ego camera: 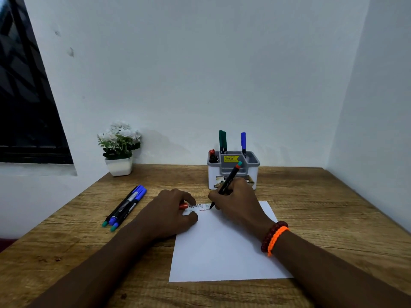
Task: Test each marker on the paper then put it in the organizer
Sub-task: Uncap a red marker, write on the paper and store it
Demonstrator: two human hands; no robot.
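Black-barrelled marker with a red band and teal end [229,182]: pinched in the curled fingers of the right hand [235,202], barrel tilted up and away toward the organizer, tip touching the white paper sheet [222,247] at the end of a red zigzag line. Red marker cap [183,206]: gripped in the curled fingers of the left hand [172,213], which rests on the paper's left edge. White and grey plastic desk organizer [233,170]: just behind the right hand, holding green, blue and red markers upright. Three capped blue markers [124,206]: lying together on the wooden table [333,196], left of the paper.
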